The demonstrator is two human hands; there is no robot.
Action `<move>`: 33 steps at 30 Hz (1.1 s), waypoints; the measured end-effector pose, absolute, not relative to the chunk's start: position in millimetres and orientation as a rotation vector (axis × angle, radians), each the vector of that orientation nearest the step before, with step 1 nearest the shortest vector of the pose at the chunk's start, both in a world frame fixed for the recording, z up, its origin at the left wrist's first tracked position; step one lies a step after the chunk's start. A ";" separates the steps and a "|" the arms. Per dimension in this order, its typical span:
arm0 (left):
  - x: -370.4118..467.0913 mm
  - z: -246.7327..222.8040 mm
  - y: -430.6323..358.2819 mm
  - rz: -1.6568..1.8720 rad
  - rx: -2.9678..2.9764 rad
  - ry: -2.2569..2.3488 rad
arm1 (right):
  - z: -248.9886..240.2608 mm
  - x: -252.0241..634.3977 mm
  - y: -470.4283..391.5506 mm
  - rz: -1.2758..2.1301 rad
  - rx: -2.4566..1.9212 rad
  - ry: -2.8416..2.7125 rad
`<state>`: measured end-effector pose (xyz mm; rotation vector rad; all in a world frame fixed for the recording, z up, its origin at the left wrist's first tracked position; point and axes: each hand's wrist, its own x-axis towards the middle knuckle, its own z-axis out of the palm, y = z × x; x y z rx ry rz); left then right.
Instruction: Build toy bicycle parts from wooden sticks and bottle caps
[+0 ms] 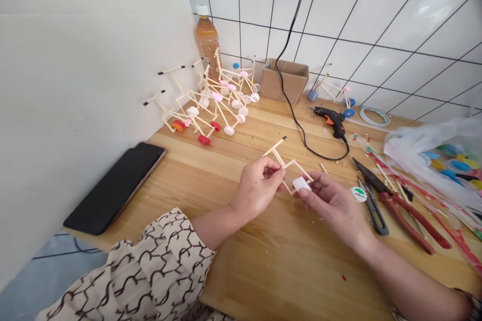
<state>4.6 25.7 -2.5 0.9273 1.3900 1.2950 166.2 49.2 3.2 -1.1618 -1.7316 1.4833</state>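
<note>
My left hand (259, 186) pinches a small frame of thin wooden sticks (277, 156), shaped like a little tricycle body with a black-tipped handlebar. At its other end my right hand (331, 203) closes on a white block-like piece, perhaps a cap (302, 184), which touches the sticks. Whether that piece is fixed to the frame I cannot tell. Both hands are just above the wooden table (241, 271). A round white cap with a green mark (359, 194) lies right of my right hand, beside small snips (372, 208).
Several finished stick tricycles (216, 96) stand at the back left near a bottle (208, 42). A cardboard box (285, 80), a glue gun (331, 119) with its black cord and a tape roll (374, 116) sit behind. Pliers (402, 205) and a bag of caps (444, 153) lie right, a phone (116, 188) left.
</note>
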 end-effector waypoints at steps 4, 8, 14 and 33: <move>4.8 -2.1 25.7 1.311 0.934 1.389 | 2.7 166.0 49.2 1.475 -1.167 -1.736; 4.9 -4.2 26.0 1.312 0.953 1.395 | 2.5 165.9 49.1 1.463 -1.180 -1.731; 4.4 -4.4 25.7 1.309 0.971 1.406 | 2.1 165.4 49.2 1.448 -1.176 -1.745; 5.2 -3.2 26.8 1.272 0.930 1.414 | -23.9 172.6 45.6 1.043 -1.141 -1.971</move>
